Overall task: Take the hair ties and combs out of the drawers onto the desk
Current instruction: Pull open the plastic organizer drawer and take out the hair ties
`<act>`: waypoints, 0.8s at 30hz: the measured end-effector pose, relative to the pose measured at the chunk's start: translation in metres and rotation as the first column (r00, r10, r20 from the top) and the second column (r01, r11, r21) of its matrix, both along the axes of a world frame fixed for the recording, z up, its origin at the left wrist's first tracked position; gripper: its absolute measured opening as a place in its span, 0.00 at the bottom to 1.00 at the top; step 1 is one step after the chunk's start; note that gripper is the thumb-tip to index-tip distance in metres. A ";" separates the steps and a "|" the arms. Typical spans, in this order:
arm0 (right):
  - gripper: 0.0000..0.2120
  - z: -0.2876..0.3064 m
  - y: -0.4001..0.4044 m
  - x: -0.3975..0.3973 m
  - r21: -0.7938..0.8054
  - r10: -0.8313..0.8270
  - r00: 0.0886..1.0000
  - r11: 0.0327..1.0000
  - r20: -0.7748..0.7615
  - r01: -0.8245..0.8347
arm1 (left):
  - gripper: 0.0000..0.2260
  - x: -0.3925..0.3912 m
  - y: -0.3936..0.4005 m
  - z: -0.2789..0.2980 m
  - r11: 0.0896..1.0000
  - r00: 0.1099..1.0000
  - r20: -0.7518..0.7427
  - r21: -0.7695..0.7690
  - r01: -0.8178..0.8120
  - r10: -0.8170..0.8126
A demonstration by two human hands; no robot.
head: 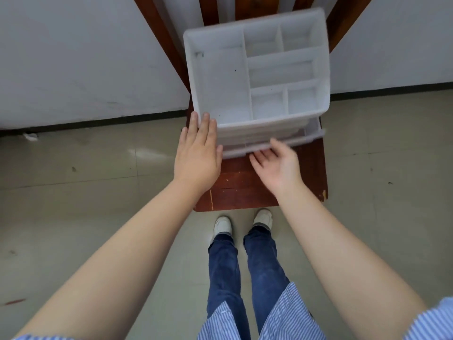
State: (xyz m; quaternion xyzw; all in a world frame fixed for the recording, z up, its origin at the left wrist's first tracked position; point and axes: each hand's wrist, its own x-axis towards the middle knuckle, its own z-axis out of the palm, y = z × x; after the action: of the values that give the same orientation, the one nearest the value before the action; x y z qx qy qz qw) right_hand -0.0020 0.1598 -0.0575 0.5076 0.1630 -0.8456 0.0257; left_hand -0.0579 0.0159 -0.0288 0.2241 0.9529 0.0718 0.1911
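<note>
Drawers: one white translucent plastic drawer organiser (259, 77) is seen standing on a reddish-brown wooden seat (247, 190), with a divided top tray facing up. Six compartments are counted in the tray: one long one on the left, two small ones at the back, one wide one in the middle, two small ones at the front. All six are seen empty. One drawer front (274, 144) is seen jutting out at the bottom of the unit, blurred; its contents cannot be told. No hair ties or combs are visible.

Two bare hands are counted. The left hand (198, 153) is laid flat, fingers straight and close together, palm pressed against the front left corner of the organiser. The right hand (275, 163) is held palm up, fingers loosely curled, fingertips touching the underside of the jutting drawer front; nothing is pinched.

Around: dark wooden slats (208, 11) are seen behind the organiser, against a white wall (85, 57). A pale tiled floor (85, 192) is seen below. Two white shoes (242, 222) and blue jeans (245, 273) are seen just in front of the seat edge, and a blue-and-white striped shirt hem (282, 315) at the bottom. The lower part of the unit is partly hidden by both hands.
</note>
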 end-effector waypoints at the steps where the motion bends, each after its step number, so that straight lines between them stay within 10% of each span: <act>1: 0.13 -0.001 -0.001 0.014 0.014 0.026 1.000 1.000 0.014 -0.026 | 0.24 -0.001 0.002 0.001 1.000 1.000 0.020 -0.002 -0.011 0.011; 10: 0.15 0.024 -0.005 0.093 0.174 0.373 0.903 0.895 0.215 -0.411 | 0.24 0.047 -0.004 0.003 0.983 0.980 -0.132 0.088 0.163 -0.151; 13: 0.11 0.035 0.007 0.081 0.580 0.610 0.617 0.294 0.497 -0.759 | 0.20 0.052 0.001 -0.005 0.964 0.967 -0.092 0.095 0.247 -0.239; 17: 0.16 0.021 0.025 0.020 0.619 0.493 0.387 -0.502 0.779 -0.604 | 0.13 0.020 0.041 -0.014 0.985 0.985 0.073 -0.061 0.159 -0.154; 21: 0.16 -0.003 0.039 -0.018 0.315 0.293 0.135 -0.756 0.947 -0.573 | 0.21 -0.002 0.062 -0.034 0.973 0.994 0.063 -0.209 0.098 -0.086; 24: 0.13 0.000 0.043 -0.013 0.316 0.298 0.118 -0.805 0.947 -0.502 | 0.21 -0.003 0.058 -0.044 0.959 0.992 0.022 -0.256 0.124 -0.123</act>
State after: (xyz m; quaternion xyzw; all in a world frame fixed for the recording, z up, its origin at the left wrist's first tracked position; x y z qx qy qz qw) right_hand -0.0147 0.2032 -0.0576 0.1272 0.9604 -0.0901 0.2311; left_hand -0.0606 0.0744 -0.0732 0.2562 0.9378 -0.0638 0.2256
